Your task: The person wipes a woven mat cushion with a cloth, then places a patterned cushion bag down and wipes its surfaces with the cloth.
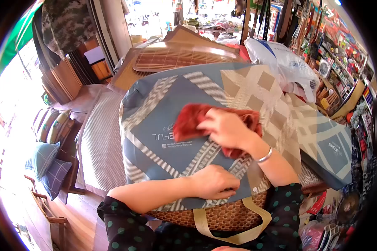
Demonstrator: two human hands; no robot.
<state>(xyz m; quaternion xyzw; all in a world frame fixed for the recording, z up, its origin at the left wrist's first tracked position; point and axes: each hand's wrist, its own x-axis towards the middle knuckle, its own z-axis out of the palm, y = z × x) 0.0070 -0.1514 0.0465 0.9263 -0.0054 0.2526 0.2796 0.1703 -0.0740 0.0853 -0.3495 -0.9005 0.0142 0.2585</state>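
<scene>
A large blue-grey and beige patterned storage bag (151, 111) lies flat in front of me, with pale lettering on its face. My right hand (230, 127), with a silver bangle at the wrist, grips a red cloth (192, 119) against the middle of the bag. My left hand (215, 182) rests on the bag's near part, its fingers curled under. Whether they pinch the fabric is hidden. A beige strap handle (262, 228) hangs from the bag's near edge, over a brown woven surface (230, 215).
Brown mats (188, 56) lie stacked behind the bag. A white plastic bag (287, 62) stands at the back right, above another patterned bag (326, 150). Cushions (48, 157) sit on a low wooden bench at left. Crowded shelves (343, 71) line the right.
</scene>
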